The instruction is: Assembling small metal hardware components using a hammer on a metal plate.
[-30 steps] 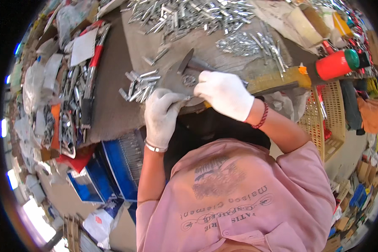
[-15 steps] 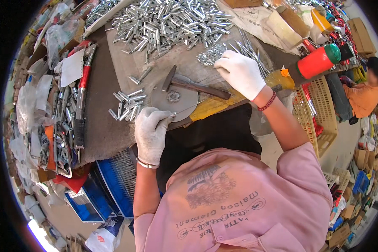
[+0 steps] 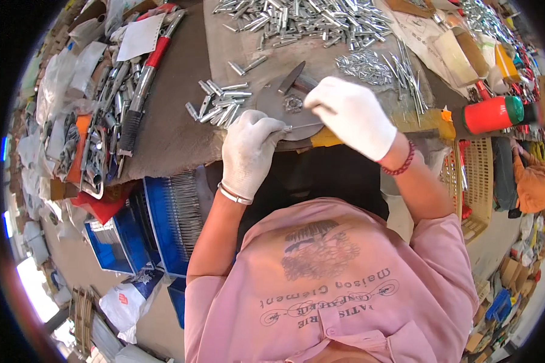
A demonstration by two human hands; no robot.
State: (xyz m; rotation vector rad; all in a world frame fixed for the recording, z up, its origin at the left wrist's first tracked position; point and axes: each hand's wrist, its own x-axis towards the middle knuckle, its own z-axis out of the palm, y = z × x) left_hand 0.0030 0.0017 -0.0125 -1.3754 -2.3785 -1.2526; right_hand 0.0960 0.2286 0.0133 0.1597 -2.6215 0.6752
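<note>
My left hand (image 3: 248,151), in a white glove, is closed in a pinch on a thin metal rod (image 3: 306,126) at the table's near edge. The rod points right, over a round grey plate (image 3: 269,100). My right hand (image 3: 352,115), also gloved, hovers beyond the rod with its fingers pressed together; anything in them is hidden. Beneath it lies a hammer (image 3: 292,77), its handle mostly covered. A small cluster of metal bits (image 3: 292,104) rests on the plate. Left of it are several short silver tubes (image 3: 221,104).
A big heap of silver tubes (image 3: 309,21) covers the far table. Small metal pieces (image 3: 364,68) and long thin rods (image 3: 409,78) lie at the right, near a red canister (image 3: 490,115). Tools (image 3: 112,103) crowd the left. Blue crates (image 3: 172,218) stand below; a person in orange (image 3: 536,184) is far right.
My right hand has come from the small metal pieces toward the rod in my left hand, now covering the hammer handle. The whole view has shifted.
</note>
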